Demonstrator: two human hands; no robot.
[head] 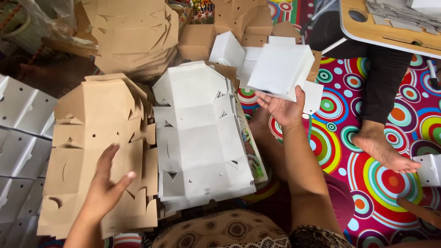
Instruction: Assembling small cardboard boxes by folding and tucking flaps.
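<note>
A: Item one: left hand [104, 190]?
B: Open, fingers spread, palm flat on the top brown die-cut box blank [98, 138] of its stack.

A: Item two: right hand [284, 109]?
B: Clasping a folded white box [281, 69] from beneath, raised above the patterned mat [367, 174].

A: White flat blanks [202, 142]?
B: Stacked between both hands.

A: Handling note?
B: Probably best to press the brown stack steady and lift one sheet only.

Floor mat [404, 133], bright circles, carries my work. Brown flat box stack [98, 151] and white flat box stack [200, 142] lie on it. A bare foot [383, 149] rests there too.
</note>
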